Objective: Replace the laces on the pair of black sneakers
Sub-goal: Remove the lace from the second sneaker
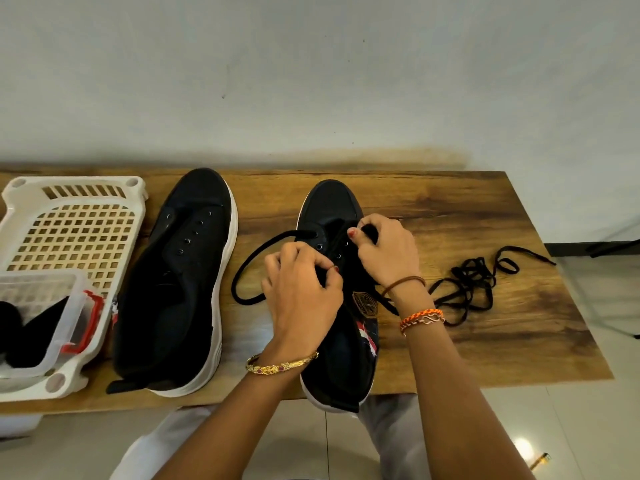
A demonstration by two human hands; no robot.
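While both hands work over the right-hand sneaker, its long axis runs straight away from the person, toe toward the wall and heel hanging just past the near edge of the wooden table. The eyelet rows therefore lie along that same line, and the lace must cross it side to side. The left hand sits on the left of the tongue with its fingers curled, pinching the black lace, which loops out to the left over the table and comes back to an upper left eyelet. The right hand is farther up the shoe, nearer the toe, fingers curled and pinching the lace's other end at the right eyelet row. By my judgement the lacing is at its first rows, and the right hand is the better placed for the next eyelet, since it already rests on that row.

The other sneaker lies well to the left, parallel, eyelets bare. A tangled black lace lies on the table to the right of the hands. A white plastic basket stands at the far left with a clear container in it.
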